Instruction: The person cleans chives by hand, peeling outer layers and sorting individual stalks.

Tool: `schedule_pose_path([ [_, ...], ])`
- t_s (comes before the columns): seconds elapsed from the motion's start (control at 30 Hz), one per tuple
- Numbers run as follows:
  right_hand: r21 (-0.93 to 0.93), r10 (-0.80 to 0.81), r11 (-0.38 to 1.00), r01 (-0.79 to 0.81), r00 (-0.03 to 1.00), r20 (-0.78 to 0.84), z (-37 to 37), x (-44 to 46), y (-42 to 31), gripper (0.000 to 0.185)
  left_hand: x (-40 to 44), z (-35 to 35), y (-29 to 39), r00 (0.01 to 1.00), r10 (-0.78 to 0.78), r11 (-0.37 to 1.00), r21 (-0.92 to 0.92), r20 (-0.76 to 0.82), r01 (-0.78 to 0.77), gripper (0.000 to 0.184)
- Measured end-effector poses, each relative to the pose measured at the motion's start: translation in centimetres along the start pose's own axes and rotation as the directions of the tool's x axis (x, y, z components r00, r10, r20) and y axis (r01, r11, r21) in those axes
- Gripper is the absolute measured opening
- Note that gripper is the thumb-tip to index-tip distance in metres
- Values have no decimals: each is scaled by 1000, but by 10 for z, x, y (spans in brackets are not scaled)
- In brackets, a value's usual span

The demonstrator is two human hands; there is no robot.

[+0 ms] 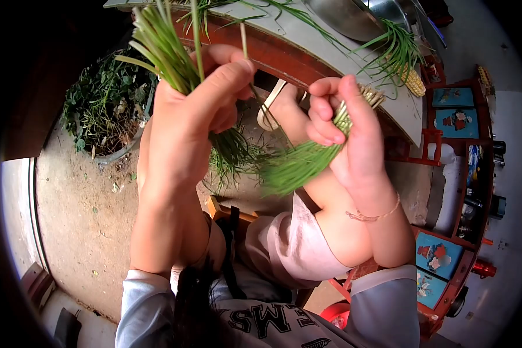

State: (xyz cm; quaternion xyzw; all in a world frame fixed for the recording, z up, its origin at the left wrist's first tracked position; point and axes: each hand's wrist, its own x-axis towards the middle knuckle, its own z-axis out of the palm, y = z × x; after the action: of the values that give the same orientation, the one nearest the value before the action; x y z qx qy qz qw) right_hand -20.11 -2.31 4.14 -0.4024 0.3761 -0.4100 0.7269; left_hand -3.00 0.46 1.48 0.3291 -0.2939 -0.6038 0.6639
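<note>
My left hand (pixel 185 116) is closed around a bunch of chives (pixel 165 49), its pale stems pointing up and its green leaves hanging below the fist. A single stalk (pixel 243 40) stands up by the left thumb and forefinger, apart from the bunch. Another bunch of chives (pixel 301 165) is in my right hand (pixel 356 133), with the fingers curled over it. Its pale ends stick out at the upper right, while the leaves slope down to the left, slightly blurred. The two hands are apart, above my knees.
Ahead, a table (pixel 400 110) bears loose chives (pixel 397 49), a metal basin (pixel 345 17) and a corn cob (pixel 413 81). Plant scraps fill a tub (pixel 119 153) at the left. More trimmings (pixel 223 174) lie on the floor between my legs. A painted cabinet (pixel 438 255) stands right.
</note>
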Motion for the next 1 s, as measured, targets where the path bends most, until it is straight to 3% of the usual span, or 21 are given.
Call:
schedule_pose_path([
  [0.07,87,10,996,-14,999,50,-3,-1,-5,33,1,-5,1,999,40,999,17,-35,-39,14],
  [0.17,-222,-50,974,37,997,-53,-2,-2,-11,18,3,-11,2,999,44,999,-22,-16,-45,14],
  [0.2,-220,-49,975,36,997,-52,0,-2,-11,18,4,-13,3,999,33,998,-56,-12,-34,14],
  [0.3,-555,-6,831,23,999,33,4,-2,-11,18,5,-14,3,1000,29,996,-83,9,-28,14],
  [0.47,-613,-164,757,226,974,158,14,-4,3,12,-1,-3,2,998,-52,996,-72,44,55,13],
  [0.57,-586,-174,774,240,970,167,25,-9,4,9,-4,3,1,991,-108,992,-57,84,113,11],
  [0.7,-592,-114,785,185,981,155,21,-9,1,7,-3,0,2,983,-98,994,-32,152,104,12],
  [0.8,-498,-107,850,172,982,157,21,-8,-1,6,-5,5,4,990,-22,998,66,137,12,11],
  [0.87,-430,6,902,48,992,123,25,-10,-8,6,-6,5,5,972,-7,989,148,237,-29,8],
  [1.0,-381,7,923,58,986,167,26,-11,-6,7,-6,7,4,971,-3,993,115,239,-25,6],
])
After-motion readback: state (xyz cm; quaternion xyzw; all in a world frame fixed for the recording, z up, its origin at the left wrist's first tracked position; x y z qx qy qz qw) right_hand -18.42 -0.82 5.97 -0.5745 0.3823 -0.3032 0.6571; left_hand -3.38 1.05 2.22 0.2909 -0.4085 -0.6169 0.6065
